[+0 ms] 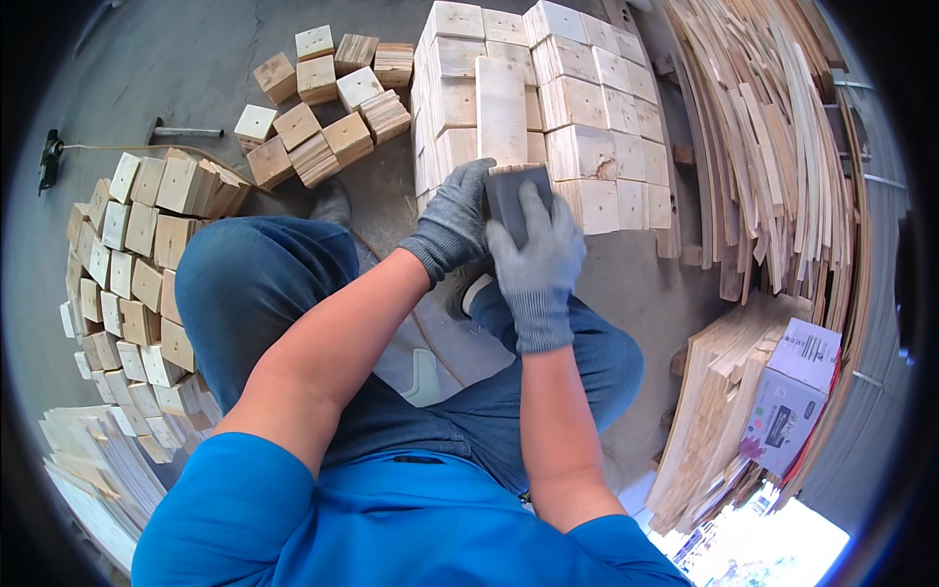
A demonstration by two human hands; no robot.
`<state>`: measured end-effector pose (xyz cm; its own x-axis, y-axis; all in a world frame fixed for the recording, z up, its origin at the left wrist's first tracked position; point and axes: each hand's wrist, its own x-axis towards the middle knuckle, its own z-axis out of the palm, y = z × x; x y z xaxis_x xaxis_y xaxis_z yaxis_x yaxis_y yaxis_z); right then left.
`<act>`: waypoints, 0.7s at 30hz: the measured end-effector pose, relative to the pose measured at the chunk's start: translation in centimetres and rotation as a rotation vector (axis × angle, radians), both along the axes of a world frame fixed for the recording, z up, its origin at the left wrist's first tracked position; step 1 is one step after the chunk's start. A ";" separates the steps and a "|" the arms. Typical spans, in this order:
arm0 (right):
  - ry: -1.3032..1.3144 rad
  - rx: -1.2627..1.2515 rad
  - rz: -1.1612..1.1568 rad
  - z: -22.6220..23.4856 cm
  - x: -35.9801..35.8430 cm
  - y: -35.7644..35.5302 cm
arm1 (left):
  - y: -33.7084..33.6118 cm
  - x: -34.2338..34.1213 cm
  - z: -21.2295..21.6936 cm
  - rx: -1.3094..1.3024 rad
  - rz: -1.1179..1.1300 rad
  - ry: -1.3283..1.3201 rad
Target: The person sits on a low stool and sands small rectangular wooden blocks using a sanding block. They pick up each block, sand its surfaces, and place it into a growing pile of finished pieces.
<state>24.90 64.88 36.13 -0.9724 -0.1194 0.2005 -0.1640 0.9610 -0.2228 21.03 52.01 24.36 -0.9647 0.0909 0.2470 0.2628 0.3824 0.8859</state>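
Between my knees is a dark grey rectangular block (509, 199) with a thin wood-coloured top edge. My left hand (452, 220), in a grey knitted glove, grips its left side, and its fingertips are partly hidden. My right hand (540, 240), gloved the same way, holds the block from the right with fingers pressed along its front face. Just beyond the block, a pale flat board (501, 108) rests against a tall stack of wooden blocks (577, 103). Where the board's lower end meets the dark block is hidden.
Loose wooden blocks (318, 157) lie ahead on the left, with a large block pile (137, 254) by my left knee. Long thin strips (758, 147) are heaped at right, near a plank stack (719, 401) and a cardboard box (787, 401). A dark tool (49, 161) with a hose lies far left.
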 end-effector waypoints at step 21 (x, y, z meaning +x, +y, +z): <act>0.017 -0.028 -0.024 -0.5 4.6 1.5 | 0.0 0.2 -0.4 0.028 0.038 -0.023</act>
